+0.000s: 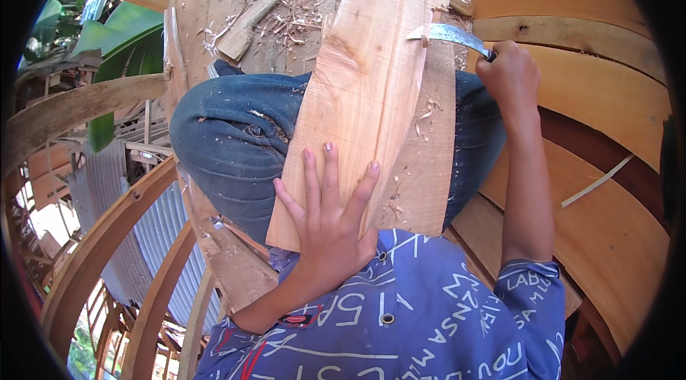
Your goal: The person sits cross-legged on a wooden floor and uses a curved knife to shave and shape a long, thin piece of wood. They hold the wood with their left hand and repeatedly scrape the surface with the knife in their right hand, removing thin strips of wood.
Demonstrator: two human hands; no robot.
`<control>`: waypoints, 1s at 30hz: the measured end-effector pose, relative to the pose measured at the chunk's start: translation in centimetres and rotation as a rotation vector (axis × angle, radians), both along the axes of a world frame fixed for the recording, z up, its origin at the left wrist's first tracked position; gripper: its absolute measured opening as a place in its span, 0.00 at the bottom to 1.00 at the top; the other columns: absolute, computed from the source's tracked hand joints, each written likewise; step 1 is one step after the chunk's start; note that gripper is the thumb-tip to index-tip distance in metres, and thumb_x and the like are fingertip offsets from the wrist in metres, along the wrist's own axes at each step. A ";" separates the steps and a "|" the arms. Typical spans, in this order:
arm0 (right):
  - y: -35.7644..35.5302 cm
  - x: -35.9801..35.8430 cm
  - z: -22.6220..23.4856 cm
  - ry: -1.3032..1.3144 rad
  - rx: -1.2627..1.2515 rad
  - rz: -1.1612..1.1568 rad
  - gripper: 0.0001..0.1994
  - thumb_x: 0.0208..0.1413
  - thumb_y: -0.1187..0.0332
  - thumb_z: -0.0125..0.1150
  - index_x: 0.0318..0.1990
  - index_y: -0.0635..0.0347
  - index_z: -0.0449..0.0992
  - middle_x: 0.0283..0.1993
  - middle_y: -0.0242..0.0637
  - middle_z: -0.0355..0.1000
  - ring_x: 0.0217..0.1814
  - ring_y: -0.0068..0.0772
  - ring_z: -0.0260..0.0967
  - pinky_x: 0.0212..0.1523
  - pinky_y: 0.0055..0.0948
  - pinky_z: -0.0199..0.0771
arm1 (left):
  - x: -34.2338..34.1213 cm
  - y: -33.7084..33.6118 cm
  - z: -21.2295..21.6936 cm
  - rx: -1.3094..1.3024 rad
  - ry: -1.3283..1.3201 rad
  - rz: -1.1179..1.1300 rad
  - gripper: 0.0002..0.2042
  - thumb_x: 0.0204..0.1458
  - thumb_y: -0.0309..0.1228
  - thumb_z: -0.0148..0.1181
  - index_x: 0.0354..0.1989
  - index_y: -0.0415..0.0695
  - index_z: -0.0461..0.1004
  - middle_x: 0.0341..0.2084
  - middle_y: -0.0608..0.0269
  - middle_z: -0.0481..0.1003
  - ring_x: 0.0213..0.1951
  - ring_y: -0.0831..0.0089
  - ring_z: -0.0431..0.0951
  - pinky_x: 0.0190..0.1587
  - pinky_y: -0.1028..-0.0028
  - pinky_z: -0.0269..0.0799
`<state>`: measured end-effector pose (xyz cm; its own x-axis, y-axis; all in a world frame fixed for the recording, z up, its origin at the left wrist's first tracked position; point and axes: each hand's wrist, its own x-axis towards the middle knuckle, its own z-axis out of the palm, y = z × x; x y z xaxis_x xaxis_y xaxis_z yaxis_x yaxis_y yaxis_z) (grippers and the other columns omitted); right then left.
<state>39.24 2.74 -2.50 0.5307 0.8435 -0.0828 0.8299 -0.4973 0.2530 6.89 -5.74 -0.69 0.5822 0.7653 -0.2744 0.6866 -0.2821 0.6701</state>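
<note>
A long pale wooden board lies across my lap, its near end close to my shirt. My left hand presses flat on that near end with fingers spread. Out to the right, my right hand is closed round the dark handle of a curved knife. The blade reaches left onto the board's right edge, where a thin curl of wood stands at the blade. Beneath the board's right side is a second, wider board with a few shavings on it.
My bent legs in jeans flank the boards. Wood shavings litter the plank floor ahead, beside a loose wooden stick. Curved planks rise on the right, with a thin strip on them. Curved wooden ribs stand on the left.
</note>
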 end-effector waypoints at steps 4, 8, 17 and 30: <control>0.3 -0.3 -0.4 0.022 -0.010 -0.037 0.15 0.42 0.60 0.65 0.30 0.64 0.78 0.33 0.52 0.77 0.38 0.55 0.76 0.39 0.46 0.77 | 0.2 0.0 0.2 -0.018 0.018 -0.003 0.40 0.37 0.31 0.61 0.67 0.59 0.63 0.70 0.33 0.44 0.71 0.34 0.37 0.59 0.25 0.22; 0.4 0.1 -0.6 0.022 0.053 0.032 0.15 0.43 0.60 0.65 0.31 0.64 0.78 0.34 0.52 0.77 0.38 0.55 0.76 0.39 0.45 0.77 | 0.5 0.0 0.4 -0.019 0.026 0.008 0.40 0.37 0.31 0.62 0.67 0.59 0.62 0.69 0.33 0.44 0.71 0.35 0.36 0.59 0.25 0.22; -4.8 0.3 6.4 1.349 -0.066 -0.158 0.15 0.59 0.63 0.58 0.46 0.66 0.73 0.26 0.37 0.73 0.20 0.26 0.71 0.21 0.27 0.70 | -0.9 0.7 1.5 -0.090 -0.083 0.028 0.39 0.33 0.29 0.63 0.64 0.57 0.65 0.70 0.37 0.47 0.72 0.37 0.39 0.63 0.31 0.23; -7.8 -2.5 7.7 1.894 0.156 -0.575 0.17 0.64 0.68 0.51 0.57 0.66 0.68 0.23 0.28 0.64 0.10 0.13 0.57 0.08 0.13 0.56 | -1.3 -0.6 0.7 0.009 -0.055 -0.039 0.37 0.31 0.28 0.63 0.60 0.55 0.69 0.70 0.35 0.47 0.71 0.34 0.39 0.64 0.33 0.24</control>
